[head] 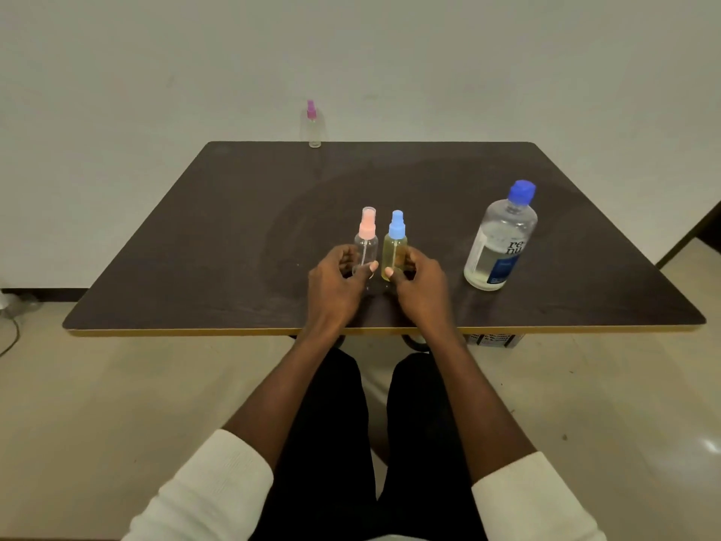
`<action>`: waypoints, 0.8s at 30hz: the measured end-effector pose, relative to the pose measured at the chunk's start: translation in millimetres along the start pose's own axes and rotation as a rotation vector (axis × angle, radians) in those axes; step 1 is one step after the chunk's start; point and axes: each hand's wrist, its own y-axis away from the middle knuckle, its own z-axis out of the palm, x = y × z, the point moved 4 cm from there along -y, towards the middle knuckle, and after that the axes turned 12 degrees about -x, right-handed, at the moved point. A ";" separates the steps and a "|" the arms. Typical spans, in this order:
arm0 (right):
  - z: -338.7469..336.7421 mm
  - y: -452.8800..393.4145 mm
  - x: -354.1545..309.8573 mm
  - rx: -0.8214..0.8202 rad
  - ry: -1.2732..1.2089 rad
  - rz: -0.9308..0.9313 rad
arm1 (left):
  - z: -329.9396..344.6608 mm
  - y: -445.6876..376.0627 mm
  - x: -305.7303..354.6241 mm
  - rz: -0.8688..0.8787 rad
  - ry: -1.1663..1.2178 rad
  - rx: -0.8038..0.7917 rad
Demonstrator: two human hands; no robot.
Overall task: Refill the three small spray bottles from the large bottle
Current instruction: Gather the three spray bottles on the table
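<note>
Two small spray bottles stand side by side near the middle of the dark table (195,236). My left hand (335,283) holds the clear one with the pink cap (366,238), which looks empty. My right hand (419,285) holds the one with the blue cap (396,247), which holds yellowish liquid. A third small bottle with a magenta cap (313,124) stands alone at the table's far edge. The large clear bottle with a blue cap (501,238) stands upright to the right, capped and partly filled.
A pale wall rises right behind the table. The table's front edge (234,332) runs just above my knees. A white basket-like object (493,339) shows under the table at the right. A cable lies on the floor at the far left.
</note>
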 end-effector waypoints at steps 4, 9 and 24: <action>1.8 -2.9 8.6 0.018 0.022 -0.001 | 0.2 -1.7 -4.2 0.016 -0.046 0.018; 2.3 -5.1 12.1 0.010 0.048 -0.014 | 1.6 -2.4 -6.4 0.027 -0.077 0.019; -0.4 -0.7 9.9 0.027 0.002 -0.005 | -3.1 -1.4 -6.0 -0.022 0.047 0.009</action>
